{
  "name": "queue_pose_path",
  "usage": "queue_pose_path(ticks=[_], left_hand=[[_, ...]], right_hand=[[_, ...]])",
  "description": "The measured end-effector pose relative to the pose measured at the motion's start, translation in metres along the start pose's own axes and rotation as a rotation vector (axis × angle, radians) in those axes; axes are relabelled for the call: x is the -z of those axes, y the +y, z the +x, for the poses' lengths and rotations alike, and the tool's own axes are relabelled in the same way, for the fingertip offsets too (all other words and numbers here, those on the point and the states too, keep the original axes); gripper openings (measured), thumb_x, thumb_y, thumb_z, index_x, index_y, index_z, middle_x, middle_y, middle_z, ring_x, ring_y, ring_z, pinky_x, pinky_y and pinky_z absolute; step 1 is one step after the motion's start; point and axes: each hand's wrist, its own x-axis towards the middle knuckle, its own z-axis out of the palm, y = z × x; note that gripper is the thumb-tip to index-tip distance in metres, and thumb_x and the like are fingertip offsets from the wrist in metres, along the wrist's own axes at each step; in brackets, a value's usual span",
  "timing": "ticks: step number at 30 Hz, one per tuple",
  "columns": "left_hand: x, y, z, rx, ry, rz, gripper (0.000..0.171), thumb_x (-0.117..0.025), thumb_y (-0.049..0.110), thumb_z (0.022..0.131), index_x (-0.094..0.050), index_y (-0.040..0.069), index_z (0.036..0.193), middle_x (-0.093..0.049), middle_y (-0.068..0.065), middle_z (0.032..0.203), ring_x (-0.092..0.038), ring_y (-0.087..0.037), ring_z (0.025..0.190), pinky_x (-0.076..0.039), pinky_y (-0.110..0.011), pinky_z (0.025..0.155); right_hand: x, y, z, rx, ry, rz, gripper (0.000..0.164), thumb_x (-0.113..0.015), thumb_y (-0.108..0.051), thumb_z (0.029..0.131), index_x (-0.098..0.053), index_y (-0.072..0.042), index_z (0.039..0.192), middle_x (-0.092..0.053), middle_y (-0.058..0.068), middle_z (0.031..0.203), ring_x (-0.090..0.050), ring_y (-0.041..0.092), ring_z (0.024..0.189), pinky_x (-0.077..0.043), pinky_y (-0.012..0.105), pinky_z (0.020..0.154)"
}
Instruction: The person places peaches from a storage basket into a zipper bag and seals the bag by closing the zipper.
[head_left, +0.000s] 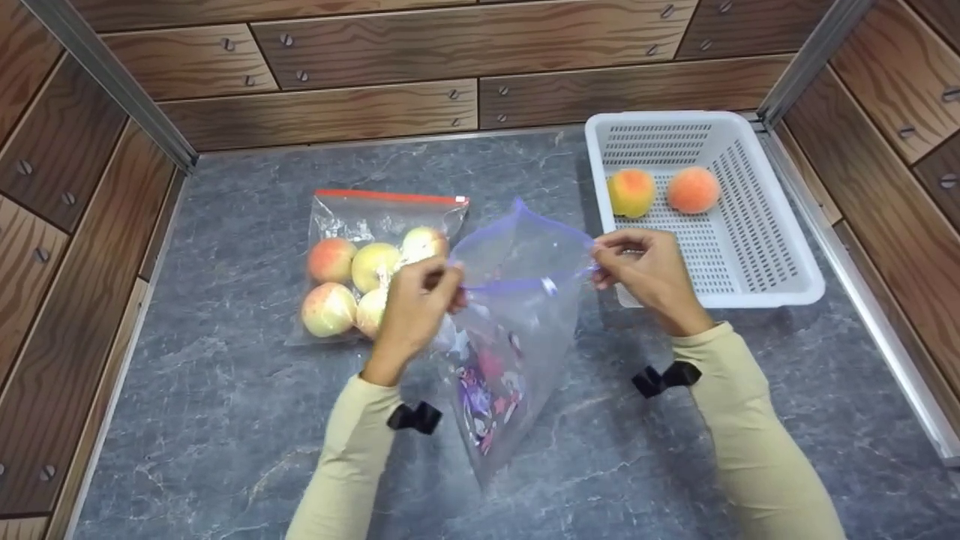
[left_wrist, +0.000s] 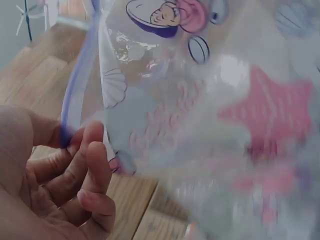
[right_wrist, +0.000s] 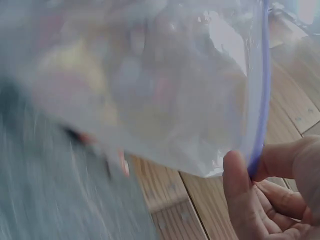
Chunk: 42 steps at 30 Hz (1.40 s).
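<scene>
My left hand (head_left: 417, 307) and right hand (head_left: 649, 270) pinch the purple bag (head_left: 540, 345) at opposite sides of its mouth, so it gapes between them. The basket (head_left: 765, 299) with 2 peaches (head_left: 694, 190) sits near my right; the red-zip bag (head_left: 341, 225) lies near my left.

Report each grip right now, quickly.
Left grip: closed, pinching the purple-rimmed bag at its mouth.
Right grip: closed, pinching the same bag's mouth, other side.
</scene>
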Motion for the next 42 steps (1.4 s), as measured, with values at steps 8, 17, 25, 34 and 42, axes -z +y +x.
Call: queue_pose_path(ticks=[8, 17, 25, 34, 42], left_hand=[[0.026, 0.008, 0.001, -0.083, 0.059, 0.387, 0.022, -0.063, 0.015, 0.092, -0.073, 0.011, 0.073, -0.066, 0.007, 0.059, -0.061, -0.010, 0.054, -0.048, -0.029, 0.057], [0.018, 0.018, 0.002, -0.199, 0.122, 0.540, 0.025, -0.066, 0.013, 0.092, -0.071, 0.010, 0.067, -0.064, 0.002, 0.058, -0.056, -0.014, 0.051, -0.047, -0.031, 0.051], [0.005, 0.004, 0.001, 0.035, -0.206, 0.098, 0.033, -0.058, 0.014, 0.101, -0.069, 0.006, 0.071, -0.065, -0.002, 0.059, -0.061, -0.018, 0.053, -0.053, -0.029, 0.052], [-0.002, 0.001, -0.004, 0.107, -0.209, -0.086, 0.038, -0.057, 0.013, 0.102, -0.067, 0.000, 0.068, -0.064, -0.007, 0.058, -0.059, -0.019, 0.052, -0.048, -0.024, 0.051], [-0.006, -0.002, -0.016, 0.129, -0.180, -0.153, 0.036, -0.058, 0.013, 0.102, -0.067, 0.000, 0.070, -0.064, -0.007, 0.058, -0.059, -0.017, 0.053, -0.047, -0.024, 0.055]], right_hand=[[0.019, -0.005, 0.000, 0.131, 0.080, -0.145, 0.008, -0.068, 0.011, 0.087, -0.069, 0.017, 0.092, -0.070, 0.012, 0.071, -0.065, 0.010, 0.051, -0.057, 0.026, 0.050], [0.018, -0.006, -0.008, 0.154, 0.035, -0.109, 0.007, -0.066, 0.012, 0.090, -0.067, 0.018, 0.092, -0.069, 0.023, 0.075, -0.067, 0.015, 0.052, -0.059, 0.030, 0.051], [0.029, -0.004, -0.010, -0.095, -0.184, -0.185, 0.020, -0.069, 0.000, 0.094, -0.065, 0.016, 0.104, -0.071, 0.012, 0.079, -0.069, 0.018, 0.061, -0.060, 0.032, 0.057], [0.019, -0.006, -0.007, -0.138, -0.262, -0.279, 0.026, -0.071, -0.017, 0.097, -0.068, 0.007, 0.105, -0.069, 0.013, 0.080, -0.064, 0.020, 0.059, -0.058, 0.032, 0.056], [0.043, -0.021, 0.016, -0.002, -0.169, -0.325, 0.030, -0.067, -0.021, 0.100, -0.069, 0.006, 0.111, -0.068, 0.015, 0.091, -0.066, 0.020, 0.070, -0.059, 0.030, 0.058]])
